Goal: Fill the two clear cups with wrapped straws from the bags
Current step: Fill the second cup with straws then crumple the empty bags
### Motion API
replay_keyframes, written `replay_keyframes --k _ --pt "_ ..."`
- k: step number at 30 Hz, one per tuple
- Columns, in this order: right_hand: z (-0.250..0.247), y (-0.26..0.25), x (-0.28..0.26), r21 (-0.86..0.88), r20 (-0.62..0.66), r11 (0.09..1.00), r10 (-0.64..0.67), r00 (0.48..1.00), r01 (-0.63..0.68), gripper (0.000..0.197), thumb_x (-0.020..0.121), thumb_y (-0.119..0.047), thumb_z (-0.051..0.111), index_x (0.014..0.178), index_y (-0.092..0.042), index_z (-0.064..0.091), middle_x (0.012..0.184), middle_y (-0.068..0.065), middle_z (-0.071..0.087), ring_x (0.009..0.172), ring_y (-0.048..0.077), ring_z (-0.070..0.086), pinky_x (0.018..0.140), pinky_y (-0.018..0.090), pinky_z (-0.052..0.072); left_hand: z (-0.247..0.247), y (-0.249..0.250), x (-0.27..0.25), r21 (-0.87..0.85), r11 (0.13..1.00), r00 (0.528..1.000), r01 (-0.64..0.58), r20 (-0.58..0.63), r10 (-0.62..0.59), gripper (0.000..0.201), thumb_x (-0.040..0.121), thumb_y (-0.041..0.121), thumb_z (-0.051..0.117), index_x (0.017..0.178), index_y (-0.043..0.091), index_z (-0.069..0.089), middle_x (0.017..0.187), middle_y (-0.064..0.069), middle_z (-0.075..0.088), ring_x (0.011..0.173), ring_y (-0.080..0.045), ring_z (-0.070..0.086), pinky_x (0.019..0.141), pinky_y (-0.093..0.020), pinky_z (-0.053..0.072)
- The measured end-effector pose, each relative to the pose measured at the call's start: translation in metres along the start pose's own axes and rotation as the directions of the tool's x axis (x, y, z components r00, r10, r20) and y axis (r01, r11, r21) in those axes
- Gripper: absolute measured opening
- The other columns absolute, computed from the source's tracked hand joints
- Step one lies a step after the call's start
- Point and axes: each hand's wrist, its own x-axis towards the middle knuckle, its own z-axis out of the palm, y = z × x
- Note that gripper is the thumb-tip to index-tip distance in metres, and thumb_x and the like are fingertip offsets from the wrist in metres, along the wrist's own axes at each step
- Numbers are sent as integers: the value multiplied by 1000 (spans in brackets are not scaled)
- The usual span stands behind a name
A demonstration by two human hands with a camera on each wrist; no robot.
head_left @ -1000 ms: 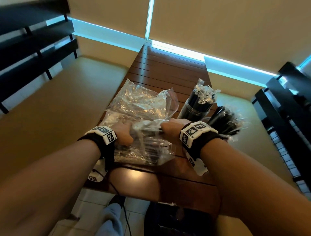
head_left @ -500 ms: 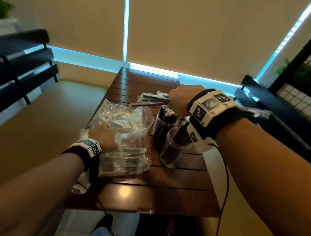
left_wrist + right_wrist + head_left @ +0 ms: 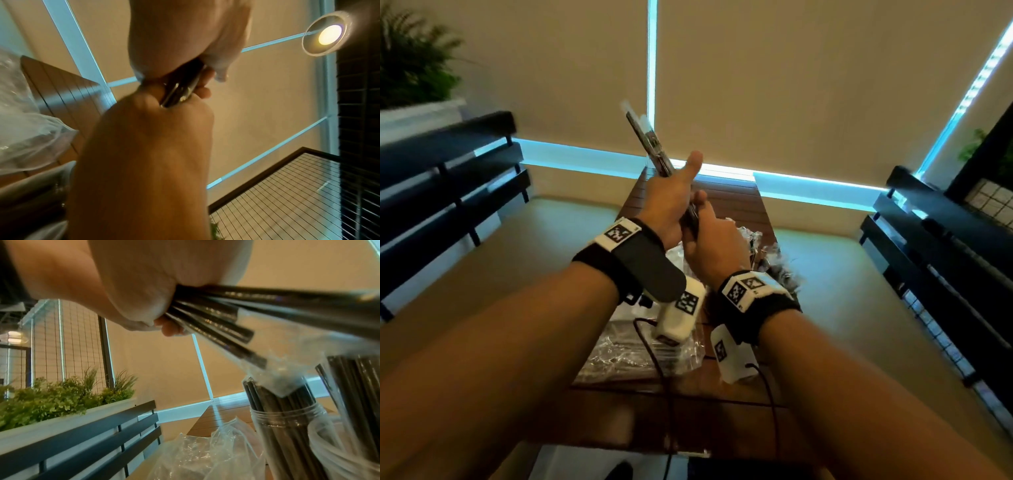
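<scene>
Since half a second ago the left hand has left the crumpled clear plastic bag on the dark slatted wooden table and risen to meet the right hand, and the bundle of black straws in clear wrappers has swung from lying level above the cups to pointing steeply up and away. Both forearms now reach forward and converge above the table, wrists close together. The left hand is wrapped round the middle of the bundle, thumb stretched upward beside it; the right hand sits just below and behind it, fingers clenched round the lower part of the same straws. In the left wrist view the dark, glossy bundle passes between the two hands, which touch each other. In the right wrist view the lower ends of the straws fan out beneath the right hand's grasp, their loose wrapper tails hanging toward a clear plastic cup that stands below the grip and is packed with upright black straws. A second cluster of black straws stands just to its right; its cup is too blurred to make out. The plastic bag lies on the table left of the cup.
</scene>
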Motion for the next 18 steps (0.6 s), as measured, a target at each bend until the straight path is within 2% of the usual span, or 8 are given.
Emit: replay_keyframes --k 2,4,6,8,11,13,15,18 --pt "-3 1 0 117 -36 993 -13 999 17 52 93 -31 55 139 -20 35 89 5 69 73 24 64 65 37 54 10 4 -2 -2 998 997 -58 -59 58 38 87 45 69 76 16 46 50 6 36 44 -10 41 58 -30 48" --pt "-2 3 -1 169 -26 985 -18 1000 22 52 88 -38 61 132 -20 42 86 1 69 70 20 64 63 35 54 18 12 -4 37 990 983 -139 -120 142 41 87 49 68 75 16 46 46 6 34 36 -10 37 56 -30 47" --pt "1 10 -1 178 -11 984 15 1000 -13 37 83 -44 67 108 -21 52 81 -5 65 70 15 62 61 30 51 25 22 -6 57 977 966 -207 -148 214 42 87 49 68 74 15 47 44 5 33 35 -12 36 52 -29 45" --pt "2 19 -4 178 61 982 51 997 -61 31 80 -48 69 88 -23 51 73 -9 58 67 10 57 59 26 44 29 33 -8 65 955 943 -290 -148 297 43 88 47 69 70 16 45 49 1 32 40 -15 35 49 -27 43" --pt "3 33 -14 169 237 974 107 966 -149 31 80 -45 68 72 -22 49 70 -5 59 69 16 61 68 37 55 32 49 -11 98 913 905 -395 -127 405 44 88 46 69 64 18 44 50 0 34 42 -15 35 48 -25 43" --pt "3 38 -20 205 323 946 176 930 -250 31 82 -41 68 69 -17 53 72 2 66 72 22 68 74 42 59 34 56 -13 104 886 881 -452 -106 462 44 88 44 70 63 19 44 49 0 35 41 -15 36 49 -25 43" --pt "4 40 -21 239 371 914 226 901 -327 31 84 -38 66 76 -8 61 78 9 70 76 26 71 75 42 60 36 57 -16 136 853 851 -504 -87 517 45 88 41 70 60 19 44 47 2 36 40 -15 38 50 -25 44" --pt "5 38 -18 256 433 872 283 856 -418 24 87 -30 64 74 -12 56 76 8 62 73 25 62 66 33 55 38 51 -20 155 822 829 -548 -28 559 48 88 36 72 56 20 41 48 4 36 40 -12 40 50 -25 46"
